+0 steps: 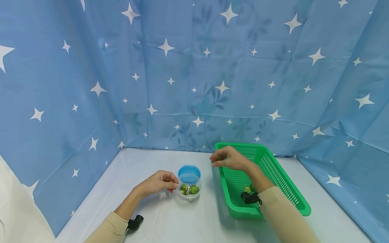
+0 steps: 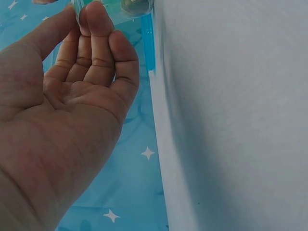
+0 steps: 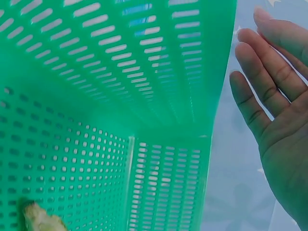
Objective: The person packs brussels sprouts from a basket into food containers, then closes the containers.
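My left hand pinches the left edge of a small clear plastic container between thumb and fingers. Brussels sprouts sit inside the container. Just behind it is a blue lid, lying on the table. In the left wrist view, the thumb and fingertips meet at the clear wall, and the other fingers are curled. My right hand is over the left rim of a green basket, fingers loosely bent and holding nothing. The right wrist view shows that hand's palm beside the basket wall.
More Brussels sprouts lie on the basket's floor, partly hidden under my right wrist. A white cloth covers the table. Blue star-patterned curtains enclose the back and sides, close behind the basket's far end.
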A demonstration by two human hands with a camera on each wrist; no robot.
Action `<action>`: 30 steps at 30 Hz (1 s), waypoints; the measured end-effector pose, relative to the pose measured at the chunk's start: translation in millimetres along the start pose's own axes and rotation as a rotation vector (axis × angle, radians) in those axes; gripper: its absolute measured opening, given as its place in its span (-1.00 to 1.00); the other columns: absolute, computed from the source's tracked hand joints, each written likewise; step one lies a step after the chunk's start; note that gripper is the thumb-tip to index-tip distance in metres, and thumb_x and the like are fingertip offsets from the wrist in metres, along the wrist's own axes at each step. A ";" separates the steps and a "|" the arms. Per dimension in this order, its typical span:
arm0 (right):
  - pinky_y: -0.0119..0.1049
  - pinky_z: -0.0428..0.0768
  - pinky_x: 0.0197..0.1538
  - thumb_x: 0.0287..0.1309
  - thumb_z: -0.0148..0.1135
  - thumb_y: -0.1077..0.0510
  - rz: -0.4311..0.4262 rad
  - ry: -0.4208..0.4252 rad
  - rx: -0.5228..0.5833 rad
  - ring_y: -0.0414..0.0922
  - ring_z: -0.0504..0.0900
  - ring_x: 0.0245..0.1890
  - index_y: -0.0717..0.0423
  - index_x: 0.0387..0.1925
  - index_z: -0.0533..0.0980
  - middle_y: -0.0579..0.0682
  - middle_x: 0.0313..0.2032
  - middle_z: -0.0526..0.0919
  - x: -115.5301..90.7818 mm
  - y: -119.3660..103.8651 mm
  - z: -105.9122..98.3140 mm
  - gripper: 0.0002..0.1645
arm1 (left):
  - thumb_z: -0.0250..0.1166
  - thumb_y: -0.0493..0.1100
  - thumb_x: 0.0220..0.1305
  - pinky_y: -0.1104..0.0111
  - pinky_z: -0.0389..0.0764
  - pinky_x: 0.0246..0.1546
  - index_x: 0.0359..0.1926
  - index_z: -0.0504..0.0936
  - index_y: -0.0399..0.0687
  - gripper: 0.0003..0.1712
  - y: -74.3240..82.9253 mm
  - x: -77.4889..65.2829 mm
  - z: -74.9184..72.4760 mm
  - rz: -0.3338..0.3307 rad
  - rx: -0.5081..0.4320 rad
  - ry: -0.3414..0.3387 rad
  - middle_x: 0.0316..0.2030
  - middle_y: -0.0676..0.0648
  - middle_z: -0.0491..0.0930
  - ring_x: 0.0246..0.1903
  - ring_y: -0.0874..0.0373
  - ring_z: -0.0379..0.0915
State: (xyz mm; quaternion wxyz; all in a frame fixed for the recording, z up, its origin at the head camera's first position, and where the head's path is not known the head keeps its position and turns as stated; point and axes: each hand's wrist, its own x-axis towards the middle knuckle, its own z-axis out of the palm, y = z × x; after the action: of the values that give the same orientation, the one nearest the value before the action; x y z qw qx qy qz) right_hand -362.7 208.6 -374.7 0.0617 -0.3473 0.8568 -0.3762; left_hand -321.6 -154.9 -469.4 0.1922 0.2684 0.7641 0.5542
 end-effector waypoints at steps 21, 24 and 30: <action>-0.25 0.71 -0.05 0.33 0.41 0.18 0.014 0.009 0.005 0.05 0.74 -0.06 0.18 0.05 0.71 0.19 -0.05 0.78 -16.7 23.3 -18.8 -0.70 | 0.31 -0.18 0.48 0.10 0.70 -0.12 0.03 0.63 -0.43 -0.66 0.9 0.3 1.9 0.002 0.007 0.017 -0.27 -0.13 0.68 -0.29 0.09 0.64; -0.26 0.71 -0.04 0.33 0.41 0.19 0.009 0.012 0.015 0.07 0.75 -0.05 0.24 0.05 0.70 0.20 -0.05 0.77 -18.5 26.5 -20.4 -0.68 | 0.31 -0.17 0.48 0.11 0.70 -0.12 0.03 0.64 -0.43 -0.66 0.9 -0.1 1.7 0.001 0.007 0.015 -0.26 -0.16 0.68 -0.29 0.09 0.64; -0.28 0.71 -0.02 0.32 0.41 0.19 0.031 0.022 0.025 0.10 0.74 -0.01 0.27 0.06 0.69 0.23 -0.01 0.76 -22.2 33.5 -24.6 -0.66 | 0.31 -0.17 0.48 0.12 0.70 -0.13 0.03 0.63 -0.43 -0.66 1.1 -0.5 1.9 0.001 0.008 0.013 -0.25 -0.20 0.68 -0.29 0.08 0.64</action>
State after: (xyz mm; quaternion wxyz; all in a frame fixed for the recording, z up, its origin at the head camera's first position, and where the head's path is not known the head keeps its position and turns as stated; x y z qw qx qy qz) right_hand -373.4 253.6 -383.7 0.0625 -0.3289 0.8580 -0.3896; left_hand -319.8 -153.6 -469.0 0.1858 0.2657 0.7675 0.5530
